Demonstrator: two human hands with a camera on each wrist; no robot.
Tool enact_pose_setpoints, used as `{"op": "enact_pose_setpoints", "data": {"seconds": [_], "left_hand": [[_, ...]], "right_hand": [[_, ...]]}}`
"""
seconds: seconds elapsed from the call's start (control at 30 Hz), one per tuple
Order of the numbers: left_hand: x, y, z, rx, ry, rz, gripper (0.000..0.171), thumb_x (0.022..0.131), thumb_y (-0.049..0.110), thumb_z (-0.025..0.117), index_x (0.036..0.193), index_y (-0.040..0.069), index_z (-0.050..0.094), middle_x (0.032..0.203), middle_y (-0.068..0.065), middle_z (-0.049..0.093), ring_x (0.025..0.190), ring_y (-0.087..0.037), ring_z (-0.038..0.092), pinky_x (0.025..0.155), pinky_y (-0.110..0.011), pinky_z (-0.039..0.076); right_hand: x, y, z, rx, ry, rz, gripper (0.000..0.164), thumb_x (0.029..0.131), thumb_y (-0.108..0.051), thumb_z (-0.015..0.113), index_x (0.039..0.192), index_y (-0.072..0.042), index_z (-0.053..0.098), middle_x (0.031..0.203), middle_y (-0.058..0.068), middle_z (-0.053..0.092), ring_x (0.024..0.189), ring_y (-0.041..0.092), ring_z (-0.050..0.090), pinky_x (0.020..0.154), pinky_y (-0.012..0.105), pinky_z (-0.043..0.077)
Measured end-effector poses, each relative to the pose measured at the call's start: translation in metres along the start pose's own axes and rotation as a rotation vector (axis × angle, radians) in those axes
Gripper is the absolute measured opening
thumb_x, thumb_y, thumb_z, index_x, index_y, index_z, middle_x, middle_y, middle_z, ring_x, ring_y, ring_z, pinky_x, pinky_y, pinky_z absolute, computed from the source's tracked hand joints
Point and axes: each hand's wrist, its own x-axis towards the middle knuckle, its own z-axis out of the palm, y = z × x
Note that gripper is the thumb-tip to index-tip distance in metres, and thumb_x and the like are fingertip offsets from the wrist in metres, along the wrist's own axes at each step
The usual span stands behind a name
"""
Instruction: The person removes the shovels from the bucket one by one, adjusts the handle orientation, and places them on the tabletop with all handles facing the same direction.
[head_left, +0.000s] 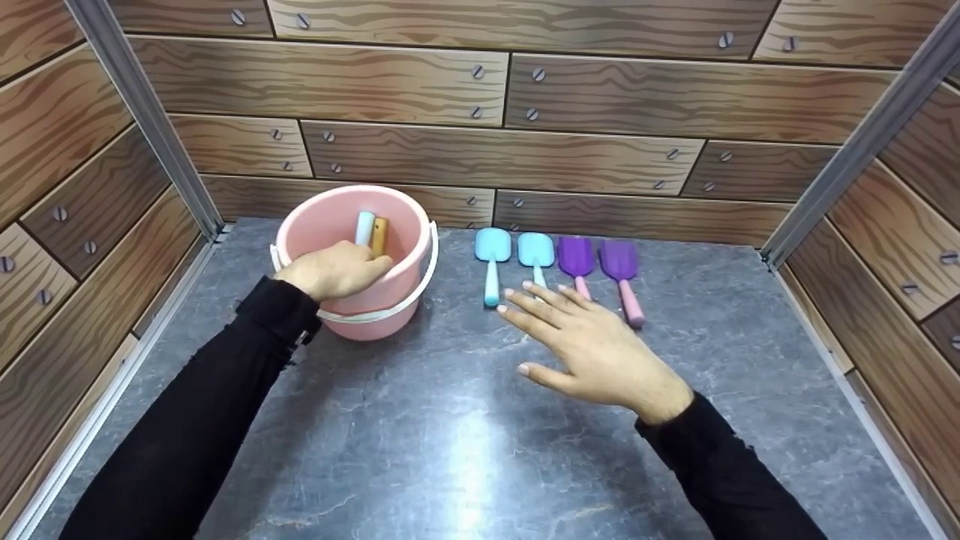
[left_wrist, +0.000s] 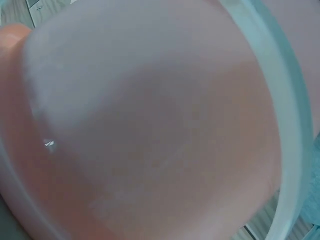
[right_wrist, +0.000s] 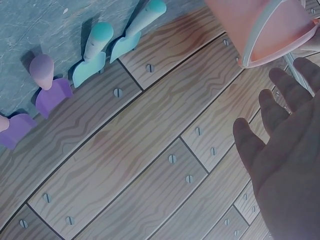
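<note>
My left hand (head_left: 337,271) bends over the near rim of a pink bucket (head_left: 367,330). Its fingers reach inside, where the wall hides them; whether they hold anything does not show. Next to it, a light blue handle (head_left: 364,227) and a mustard-coloured handle (head_left: 379,237) stick up in the bucket. The left wrist view is filled by the bucket's wall (left_wrist: 160,130) and its white carrying handle (left_wrist: 287,115). My right hand (head_left: 596,349) hovers palm down with fingers spread, holding nothing, just in front of two blue toy shovels (head_left: 493,246) and two purple ones with pink handles (head_left: 619,261).
The shovels lie in a row on a grey marbled tabletop (head_left: 420,442), blades toward the wood-patterned back wall (head_left: 495,157). Similar side walls (head_left: 892,247) stand left and right, with metal posts (head_left: 847,150) at the corners. The bucket stands at the back left.
</note>
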Motion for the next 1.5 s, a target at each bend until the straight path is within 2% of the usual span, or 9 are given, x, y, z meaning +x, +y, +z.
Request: {"op": "enact_pose_setpoints", "data": {"seconds": [0.2, 0.3, 0.4, 0.67, 0.87, 1.07, 1.2, 1.33, 1.5], "left_hand": [[0.003, -0.001, 0.007, -0.012, 0.144, 0.058, 0.047, 0.112, 0.045, 0.045, 0.087, 0.014, 0.070, 0.096, -0.013, 0.071, 0.089, -0.027, 0.068, 0.082, -0.044, 0.059], [0.004, -0.002, 0.009, -0.025, 0.199, 0.090, 0.041, 0.109, 0.040, 0.051, 0.081, 0.015, 0.068, 0.084, -0.006, 0.066, 0.079, -0.023, 0.064, 0.071, -0.036, 0.051], [0.004, -0.003, 0.009, -0.044, 0.236, 0.115, 0.037, 0.106, 0.036, 0.056, 0.084, 0.014, 0.076, 0.081, -0.005, 0.067, 0.076, -0.021, 0.063, 0.068, -0.032, 0.049], [0.000, -0.008, 0.000, -0.099, 0.273, 0.170, 0.026, 0.102, 0.026, 0.071, 0.108, 0.011, 0.092, 0.084, -0.003, 0.076, 0.075, -0.017, 0.061, 0.067, -0.027, 0.047], [-0.005, -0.007, -0.003, -0.106, 0.334, 0.188, 0.027, 0.100, 0.011, 0.077, 0.122, 0.007, 0.091, 0.108, -0.016, 0.088, 0.087, -0.024, 0.067, 0.078, -0.035, 0.055], [-0.009, -0.005, -0.003, -0.118, 0.476, 0.232, 0.024, 0.101, -0.002, 0.077, 0.123, -0.001, 0.087, 0.119, -0.021, 0.089, 0.103, -0.034, 0.081, 0.099, -0.054, 0.069], [-0.011, -0.003, -0.004, -0.177, 0.557, 0.259, 0.021, 0.103, -0.006, 0.076, 0.121, -0.003, 0.086, 0.119, -0.020, 0.089, 0.108, -0.032, 0.081, 0.102, -0.051, 0.067], [-0.012, -0.002, -0.006, -0.202, 0.589, 0.261, 0.020, 0.104, -0.005, 0.076, 0.121, -0.002, 0.086, 0.119, -0.018, 0.089, 0.108, -0.030, 0.080, 0.100, -0.048, 0.065], [-0.016, 0.001, -0.010, -0.183, 0.651, 0.276, 0.014, 0.105, 0.002, 0.081, 0.119, 0.002, 0.087, 0.112, -0.015, 0.088, 0.096, -0.027, 0.071, 0.092, -0.042, 0.058]], "right_hand": [[-0.002, 0.001, 0.001, 0.003, 0.011, 0.009, 0.078, 0.116, -0.059, 0.064, 0.183, -0.022, 0.044, 0.190, 0.004, 0.046, 0.178, 0.036, 0.043, 0.146, 0.061, 0.038], [-0.003, 0.002, 0.001, 0.004, 0.007, 0.014, 0.078, 0.117, -0.060, 0.063, 0.183, -0.024, 0.043, 0.190, 0.003, 0.045, 0.178, 0.035, 0.043, 0.147, 0.061, 0.036], [-0.003, 0.002, 0.002, 0.004, 0.013, 0.012, 0.079, 0.116, -0.060, 0.064, 0.183, -0.023, 0.044, 0.190, 0.004, 0.046, 0.177, 0.036, 0.043, 0.146, 0.062, 0.036], [-0.004, 0.005, 0.001, 0.016, -0.006, 0.037, 0.080, 0.116, -0.059, 0.065, 0.184, -0.023, 0.042, 0.191, 0.003, 0.043, 0.179, 0.034, 0.040, 0.147, 0.064, 0.033], [-0.006, 0.008, 0.001, 0.016, -0.005, 0.033, 0.079, 0.118, -0.062, 0.059, 0.184, -0.021, 0.041, 0.191, 0.005, 0.042, 0.180, 0.034, 0.039, 0.149, 0.064, 0.030], [-0.008, 0.009, 0.001, 0.024, 0.007, 0.039, 0.078, 0.118, -0.058, 0.062, 0.184, -0.021, 0.041, 0.191, 0.006, 0.043, 0.179, 0.036, 0.040, 0.148, 0.065, 0.031], [-0.008, 0.009, 0.001, 0.034, 0.018, 0.044, 0.078, 0.117, -0.054, 0.066, 0.183, -0.021, 0.042, 0.190, 0.007, 0.044, 0.179, 0.036, 0.040, 0.148, 0.065, 0.032], [-0.008, 0.009, 0.001, 0.032, 0.020, 0.044, 0.077, 0.117, -0.053, 0.066, 0.183, -0.020, 0.044, 0.190, 0.007, 0.045, 0.179, 0.037, 0.040, 0.148, 0.065, 0.033], [-0.008, 0.010, 0.000, 0.023, 0.023, 0.040, 0.077, 0.118, -0.055, 0.064, 0.183, -0.020, 0.043, 0.190, 0.007, 0.045, 0.179, 0.037, 0.041, 0.148, 0.063, 0.033]]}}
